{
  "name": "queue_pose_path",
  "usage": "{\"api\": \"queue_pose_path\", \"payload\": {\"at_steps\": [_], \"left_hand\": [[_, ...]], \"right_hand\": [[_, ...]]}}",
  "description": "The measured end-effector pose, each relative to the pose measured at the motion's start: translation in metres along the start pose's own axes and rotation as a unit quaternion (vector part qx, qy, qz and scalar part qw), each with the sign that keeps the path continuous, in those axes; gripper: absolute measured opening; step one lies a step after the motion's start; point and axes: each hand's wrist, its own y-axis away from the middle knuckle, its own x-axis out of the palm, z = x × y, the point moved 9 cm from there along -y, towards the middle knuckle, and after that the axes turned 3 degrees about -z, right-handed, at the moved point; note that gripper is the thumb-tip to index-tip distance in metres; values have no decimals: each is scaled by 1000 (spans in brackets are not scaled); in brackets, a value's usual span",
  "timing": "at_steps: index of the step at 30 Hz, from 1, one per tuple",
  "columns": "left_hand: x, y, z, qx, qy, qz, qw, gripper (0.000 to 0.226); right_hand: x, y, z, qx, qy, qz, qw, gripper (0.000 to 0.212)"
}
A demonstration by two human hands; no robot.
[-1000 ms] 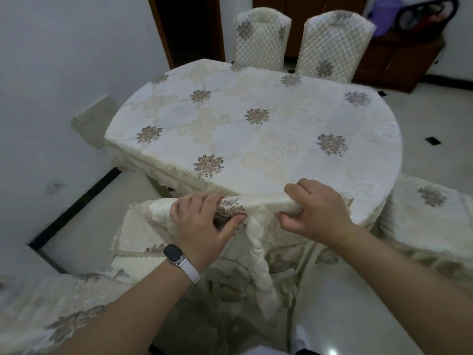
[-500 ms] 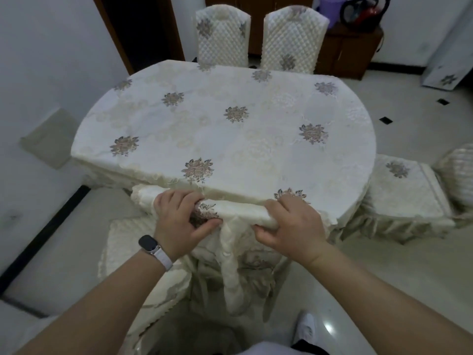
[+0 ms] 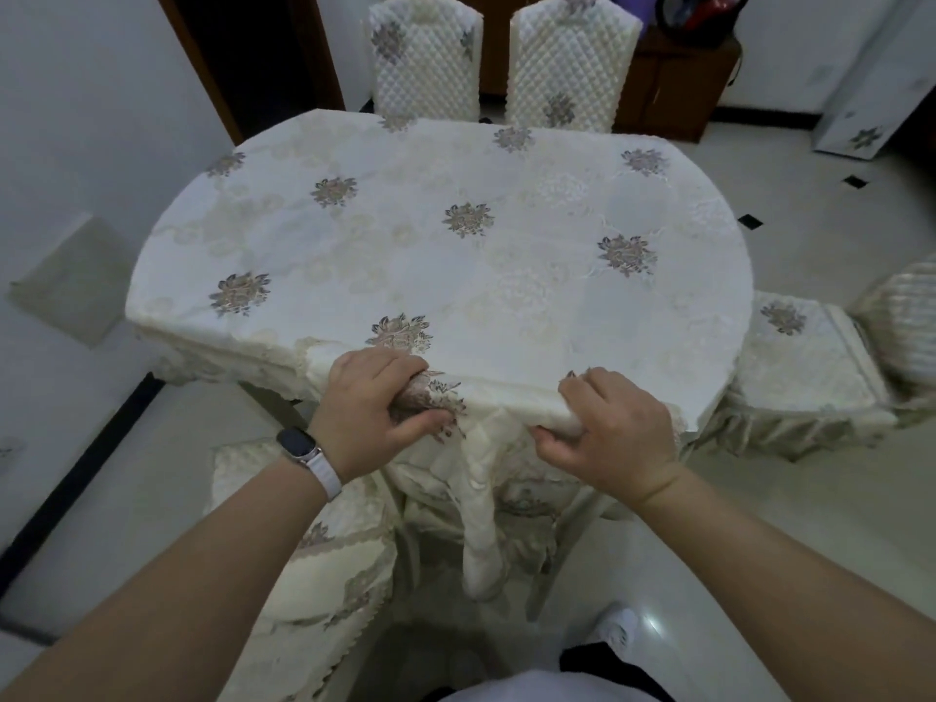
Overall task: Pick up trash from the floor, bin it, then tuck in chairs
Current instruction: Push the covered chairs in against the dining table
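Note:
A chair with a cream fabric cover stands at the near edge of the table; its top rail (image 3: 501, 402) touches the tablecloth's edge. My left hand (image 3: 375, 412) grips the rail's left part, fingers over the top and thumb underneath. My right hand (image 3: 608, 428) grips the rail's right part the same way. The chair's back cover and its tie (image 3: 481, 524) hang down between my arms. The oval table (image 3: 506, 255) wears a cream cloth with floral motifs. No trash shows on the visible floor.
Two quilted chairs (image 3: 425, 58) (image 3: 567, 63) stand tucked at the far side. A covered chair (image 3: 800, 367) sits at the right end, another (image 3: 314, 549) at my near left. A dark wooden cabinet (image 3: 673, 78) stands behind. The wall runs along the left.
The chair has moved forward until its top rail meets the table edge. My hands kept their grip on the rail and travelled with it.

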Motion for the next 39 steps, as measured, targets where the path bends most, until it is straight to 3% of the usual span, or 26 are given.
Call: {"api": "queue_pose_path", "payload": {"at_steps": [3, 16, 24, 31, 39], "left_hand": [[1, 1, 7, 1, -4, 12, 1000, 64], [13, 30, -45, -22, -19, -72, 997, 61], [22, 21, -30, -8, -22, -32, 999, 57], [52, 59, -28, 1, 1, 6, 1000, 51], [82, 42, 9, -22, 0, 53, 998, 60]], "right_hand": [[-1, 3, -4, 2, 0, -14, 1000, 37], [-16, 25, -32, -12, -13, -4, 1000, 34], [-2, 22, -33, -2, -33, 24, 999, 39], [11, 64, -25, -43, -43, 32, 998, 37], [55, 56, -37, -6, -49, 69, 996, 38]]}}
